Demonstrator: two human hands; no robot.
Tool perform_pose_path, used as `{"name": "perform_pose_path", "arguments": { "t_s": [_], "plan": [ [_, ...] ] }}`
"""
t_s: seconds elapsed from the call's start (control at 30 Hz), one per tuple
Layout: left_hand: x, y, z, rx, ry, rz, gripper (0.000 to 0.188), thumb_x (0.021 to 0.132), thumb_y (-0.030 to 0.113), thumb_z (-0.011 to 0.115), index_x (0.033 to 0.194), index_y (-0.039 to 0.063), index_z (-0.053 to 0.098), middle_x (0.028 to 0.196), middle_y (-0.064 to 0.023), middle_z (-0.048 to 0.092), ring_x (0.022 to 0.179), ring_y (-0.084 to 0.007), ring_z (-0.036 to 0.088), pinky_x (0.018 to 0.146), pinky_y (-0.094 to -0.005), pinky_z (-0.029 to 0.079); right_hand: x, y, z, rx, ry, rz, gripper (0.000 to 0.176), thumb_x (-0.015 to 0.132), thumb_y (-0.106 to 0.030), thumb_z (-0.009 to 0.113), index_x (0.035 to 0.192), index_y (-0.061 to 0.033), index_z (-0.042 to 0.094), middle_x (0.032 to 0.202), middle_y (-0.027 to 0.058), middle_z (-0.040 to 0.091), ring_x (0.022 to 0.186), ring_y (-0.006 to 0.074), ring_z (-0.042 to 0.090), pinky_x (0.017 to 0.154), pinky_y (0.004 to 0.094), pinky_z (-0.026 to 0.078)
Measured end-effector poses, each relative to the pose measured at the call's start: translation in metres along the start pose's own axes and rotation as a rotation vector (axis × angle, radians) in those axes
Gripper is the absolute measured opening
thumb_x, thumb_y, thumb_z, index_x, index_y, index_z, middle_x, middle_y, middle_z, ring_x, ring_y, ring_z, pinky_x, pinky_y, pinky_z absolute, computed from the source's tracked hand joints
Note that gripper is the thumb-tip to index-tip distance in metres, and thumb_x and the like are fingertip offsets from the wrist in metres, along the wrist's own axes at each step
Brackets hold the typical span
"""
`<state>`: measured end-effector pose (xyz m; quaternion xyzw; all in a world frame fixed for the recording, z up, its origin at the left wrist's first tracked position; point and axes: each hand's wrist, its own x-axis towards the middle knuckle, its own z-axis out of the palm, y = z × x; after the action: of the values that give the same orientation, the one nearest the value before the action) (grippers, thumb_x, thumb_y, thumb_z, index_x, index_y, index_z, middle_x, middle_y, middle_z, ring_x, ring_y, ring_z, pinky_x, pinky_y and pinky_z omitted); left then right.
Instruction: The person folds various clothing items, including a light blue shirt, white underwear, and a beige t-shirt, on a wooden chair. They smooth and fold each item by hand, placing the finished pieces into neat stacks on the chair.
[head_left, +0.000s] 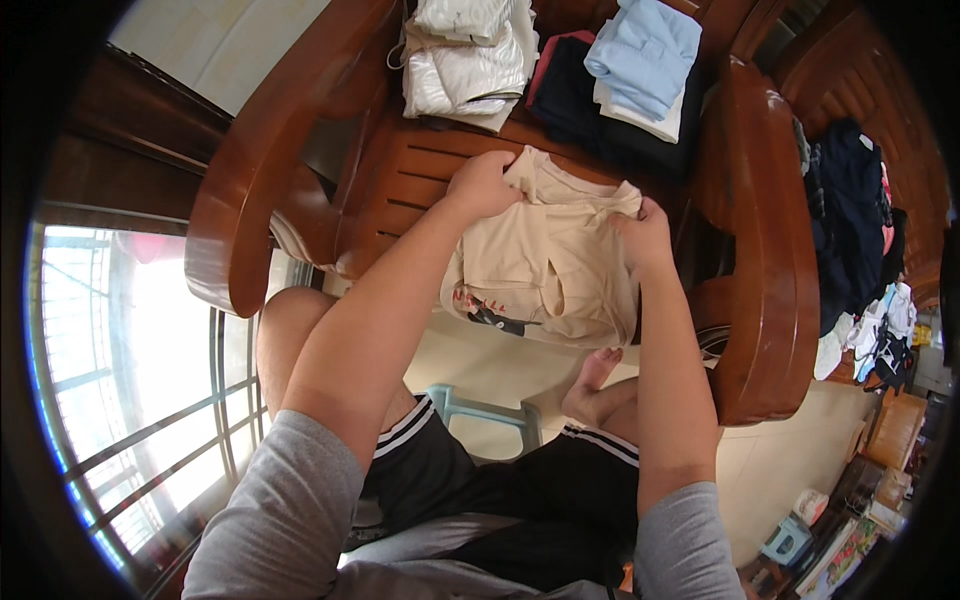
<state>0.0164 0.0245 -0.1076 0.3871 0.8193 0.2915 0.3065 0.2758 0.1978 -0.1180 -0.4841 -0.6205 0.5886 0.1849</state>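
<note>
A beige T-shirt (502, 251) with a dark printed figure and red lettering lies over the front of a slatted wooden armchair seat (420, 161). Its sides are folded inward, and the lower part hangs past the seat's front edge. My left hand (486, 184) grips the shirt at the shoulder left of the neckline. At the opposite shoulder, my right hand (645, 236) pinches the fabric between thumb and fingers. The collar lies between both hands, towards the chair back.
Folded white clothes (465, 67) are stacked at the seat's back left. Folded light-blue cloth (645, 56) tops a pile at the back right. Wooden armrests (772, 262) flank the seat. More clothes (847, 217) lie on furniture at right. A pale-blue plastic stool (487, 412) is beneath me.
</note>
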Motion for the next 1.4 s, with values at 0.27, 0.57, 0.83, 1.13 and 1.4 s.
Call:
{"name": "perform_pose_path", "arguments": {
  "t_s": [0.27, 0.57, 0.83, 1.13, 1.4],
  "plan": [
    [0.024, 0.014, -0.023, 0.021, 0.342, 0.228, 0.036, 0.092, 0.019, 0.079, 0.127, 0.012, 0.077, 0.121, -0.0199, 0.083, 0.116, -0.0467, 0.076, 0.096, -0.0544, 0.061, 0.028, -0.053, -0.005, -0.442, 0.176, -0.431, 0.04, 0.096, -0.004, 0.085, 0.134, 0.0021, 0.073, 0.124, 0.0203, 0.082, 0.116, 0.0355, 0.077, 0.101, 0.041, 0.059],
    [0.024, 0.053, -0.068, 0.049, 0.494, 0.504, 0.03, 0.089, 0.003, 0.072, 0.119, 0.007, 0.073, 0.116, -0.0178, 0.079, 0.113, -0.0463, 0.073, 0.094, -0.0531, 0.059, 0.007, -0.14, -0.005, -0.497, 0.33, -0.576, 0.032, 0.097, -0.01, 0.087, 0.127, -0.0015, 0.079, 0.114, 0.018, 0.085, 0.106, 0.0301, 0.082, 0.097, 0.0383, 0.061],
    [-0.032, 0.046, -0.079, 0.075, 0.379, 0.594, 0.034, 0.086, 0.0, 0.076, 0.119, 0.004, 0.07, 0.112, -0.0192, 0.074, 0.107, -0.0471, 0.07, 0.09, -0.0495, 0.058, -0.058, -0.124, -0.013, -0.524, 0.259, -0.688, 0.028, 0.095, -0.004, 0.08, 0.122, -0.003, 0.075, 0.11, 0.0208, 0.078, 0.1, 0.042, 0.076, 0.091, 0.0434, 0.061],
    [-0.111, 0.02, -0.061, 0.536, 0.011, 0.892, 0.041, 0.069, 0.002, 0.089, 0.103, 0.012, 0.068, 0.109, -0.0082, 0.067, 0.111, -0.0368, 0.065, 0.094, -0.0493, 0.053, -0.156, -0.05, -0.035, -0.875, -0.013, -0.864, 0.028, 0.084, -0.001, 0.08, 0.109, -0.0096, 0.071, 0.11, 0.0115, 0.075, 0.111, 0.0385, 0.069, 0.099, 0.0516, 0.051],
    [-0.161, -0.021, -0.014, 0.962, -0.178, 0.792, 0.021, 0.087, 0.01, 0.078, 0.108, 0.012, 0.074, 0.126, -0.0075, 0.067, 0.128, -0.0286, 0.061, 0.104, -0.0422, 0.049, -0.186, 0.002, -0.015, -1.412, -0.321, -0.564, 0.033, 0.093, -0.011, 0.078, 0.126, -0.014, 0.078, 0.136, 0.0143, 0.067, 0.135, 0.0351, 0.06, 0.117, 0.0523, 0.045]
  ]
}}
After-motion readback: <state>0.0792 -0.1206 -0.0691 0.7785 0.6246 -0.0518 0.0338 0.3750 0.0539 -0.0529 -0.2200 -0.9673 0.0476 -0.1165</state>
